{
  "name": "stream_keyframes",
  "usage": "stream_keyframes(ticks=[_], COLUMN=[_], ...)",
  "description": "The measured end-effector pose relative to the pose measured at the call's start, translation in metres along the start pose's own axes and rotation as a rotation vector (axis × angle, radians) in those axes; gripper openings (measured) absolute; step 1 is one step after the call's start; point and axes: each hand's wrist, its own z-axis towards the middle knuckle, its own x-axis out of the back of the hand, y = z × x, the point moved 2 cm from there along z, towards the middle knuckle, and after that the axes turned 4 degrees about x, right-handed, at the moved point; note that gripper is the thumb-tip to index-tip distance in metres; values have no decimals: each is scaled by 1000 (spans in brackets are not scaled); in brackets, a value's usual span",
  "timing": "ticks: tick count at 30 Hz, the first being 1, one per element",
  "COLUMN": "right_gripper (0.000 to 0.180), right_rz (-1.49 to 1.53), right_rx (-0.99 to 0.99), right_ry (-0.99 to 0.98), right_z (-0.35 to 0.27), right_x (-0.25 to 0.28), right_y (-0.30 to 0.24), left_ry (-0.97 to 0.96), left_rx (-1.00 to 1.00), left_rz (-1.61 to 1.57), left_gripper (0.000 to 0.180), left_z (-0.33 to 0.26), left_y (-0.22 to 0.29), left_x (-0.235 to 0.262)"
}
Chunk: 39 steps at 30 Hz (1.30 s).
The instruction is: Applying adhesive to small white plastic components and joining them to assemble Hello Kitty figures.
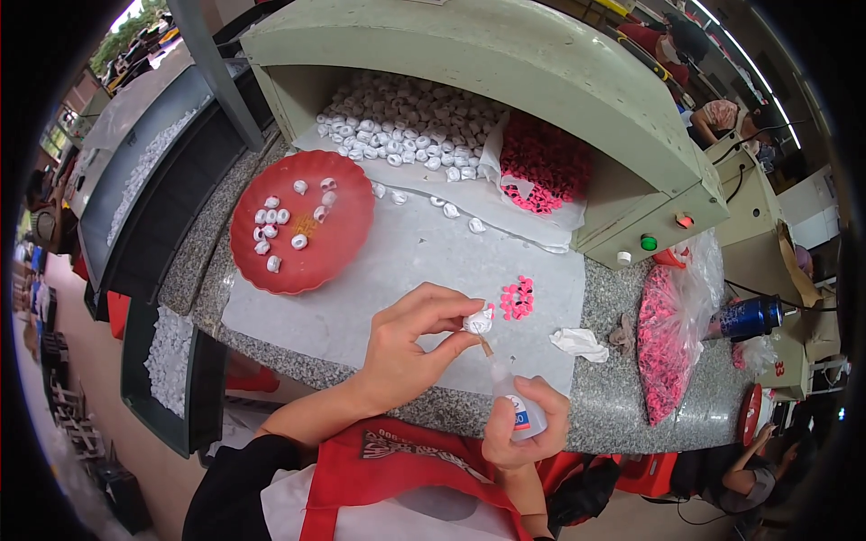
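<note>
Between the thumb and fingertips of my left hand (pixel 401 350) is a small round white piece (pixel 478 321), with a bit of pink at its side. My right hand (pixel 514 453) is wrapped round a small translucent squeeze bottle (pixel 526 413) with a label. The bottle's thin brownish tip points up and lies just below the white piece; whether the two touch I cannot tell. Just beyond my hands, a small heap of flat pink pieces (pixel 517 299) lies on a white sheet (pixel 415 248). A red scalloped plate (pixel 311 266) at the left holds several more white pieces.
A pale green metal housing (pixel 451 45) arches over heaps of white pieces (pixel 406 126) and pink pieces (pixel 541 167). At the right are crumpled tissue (pixel 580 343), a pink-filled plastic bag (pixel 663 338) and a blue can (pixel 749 317). Dark bins (pixel 209 388) of white pieces stand left.
</note>
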Motion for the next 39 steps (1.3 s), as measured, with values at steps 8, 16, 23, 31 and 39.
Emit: stream_keyframes(ticks=[8,16,23,31,39], right_gripper=[24,24,25,27,27], right_rz=[-4,-19,8,10,9], right_rx=[-19,-9,-57,-34,24], right_ry=[-114,-65,-98,-91,-92], right_z=[9,10,7,7,10], right_x=[5,6,5,5,1], right_y=[-4,-1,-1,-1,-2], left_ry=[26,7,-24,-46,-56], left_rx=[-41,7,39,84,92], left_rz=[105,23,-22,-112,-114], left_gripper=[29,28,29,31,31], left_z=[2,1,-1,-1,-1], left_y=[2,-1,-5,-5,-8], left_x=[3,3,3,3,3])
